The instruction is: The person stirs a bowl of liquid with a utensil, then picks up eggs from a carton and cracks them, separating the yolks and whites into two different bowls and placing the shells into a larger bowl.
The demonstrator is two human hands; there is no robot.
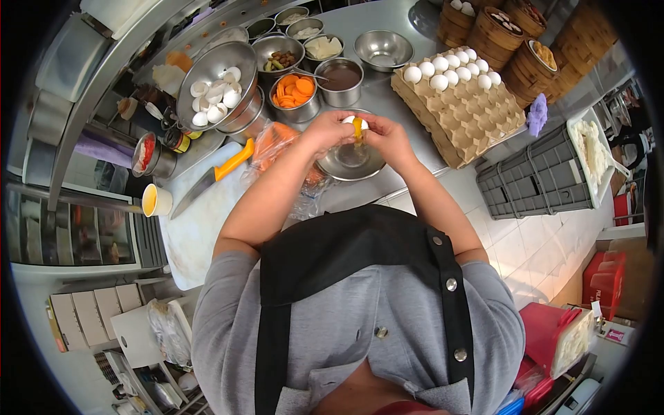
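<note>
Between my two hands a white egg [348, 122] is broken apart, and yellow yolk [357, 129] hangs out of the gap. My left hand [324, 132] is closed around one side of the shell, while my right hand [387, 140] grips the other. Directly beneath them a metal bowl [379, 166] rests on the steel counter, with clear liquid in its bottom. To the right, several whole eggs [440, 65] sit at the far end of stacked cardboard egg trays [470, 117]. Empty eggshells [216, 93] lie in a large metal bowl [188, 83] on the left.
A yellow-handled knife [214, 176] and yellow cup [162, 200] are on the white cutting board [187, 256]. Plastic-wrapped carrots [273, 142] lie beside my left forearm. Behind stand a pot of sliced carrots [294, 91], a pot of brown liquid [339, 74] and bamboo steamers [491, 41].
</note>
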